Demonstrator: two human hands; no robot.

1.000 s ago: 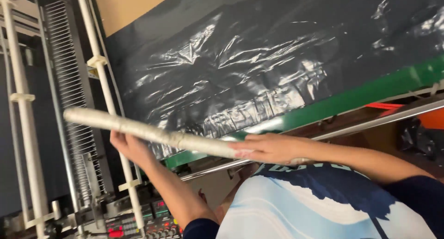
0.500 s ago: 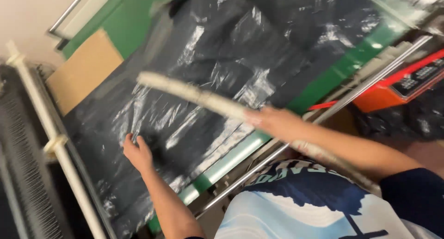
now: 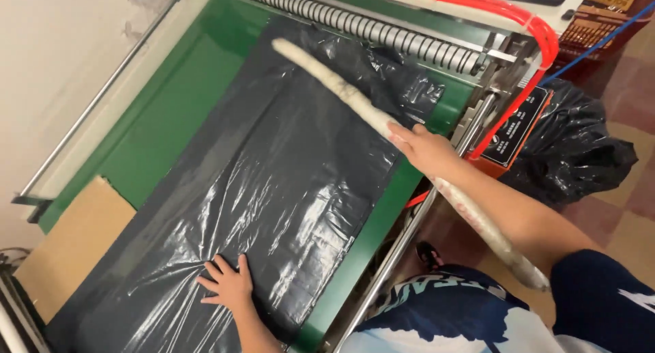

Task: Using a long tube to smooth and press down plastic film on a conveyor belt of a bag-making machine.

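While the camera is looking down from the person's head, the left hand is lying flat, fingers spread, palm down on the glossy black plastic sheet near the near edge of the green flat desk. That hand is gripping nothing; it is simply pressing on the film, which is wrinkling around it. The sheet is covering most of the desk's middle, running from the near left corner toward the far right, and a bare green strip is showing along the far left side and along the right edge. A flat brown cardboard piece is lying at the desk's left end, just beside the black sheet.

Farther up, the right hand is closing around the long pale wrapped rod, holding it near its middle above the right edge of the desk. The rod is slanting, one end reaching out over the far part of the sheet and the other end running back along the forearm toward the dark blue sleeve.

Beyond the sheet, a row of grey metal rollers is lining the far edge of the desk, with red tubing curving past them. To the right, on the tiled floor, a crumpled black plastic bag is sitting beside an orange machine panel.
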